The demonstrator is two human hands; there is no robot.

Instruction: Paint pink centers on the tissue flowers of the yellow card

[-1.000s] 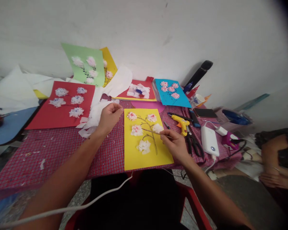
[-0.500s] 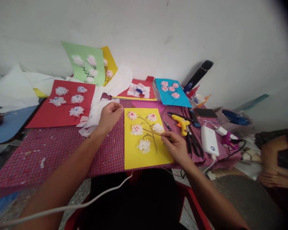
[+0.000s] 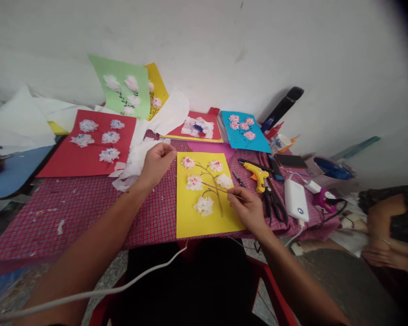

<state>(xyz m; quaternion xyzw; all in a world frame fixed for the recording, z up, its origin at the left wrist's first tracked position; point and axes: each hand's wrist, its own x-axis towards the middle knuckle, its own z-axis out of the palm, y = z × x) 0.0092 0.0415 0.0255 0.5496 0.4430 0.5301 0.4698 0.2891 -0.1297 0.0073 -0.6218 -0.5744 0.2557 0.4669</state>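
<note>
A yellow sheet (image 3: 190, 217) with a drawn branch and white-and-pink tissue flowers (image 3: 204, 205) lies on the checked tablecloth in front of me. My right hand (image 3: 248, 209) rests on the sheet's right edge and pinches a thin stick (image 3: 217, 188) that points left across the flowers. My left hand (image 3: 156, 162) hovers at the sheet's top left corner with fingertips pinched together; whether anything is between them is too small to tell. White tissue scraps (image 3: 132, 164) lie just left of it.
A red sheet (image 3: 88, 158), green sheet (image 3: 124, 90) and blue sheet (image 3: 243, 131) with tissue flowers lie or lean further back. A yellow glue gun (image 3: 256, 174), black scissors (image 3: 275, 203) and a white power bank (image 3: 295, 199) sit to the right. Another person's arm (image 3: 384, 222) is at far right.
My right hand has shifted slightly left along the sheet's edge with the stick. My left hand has barely moved.
</note>
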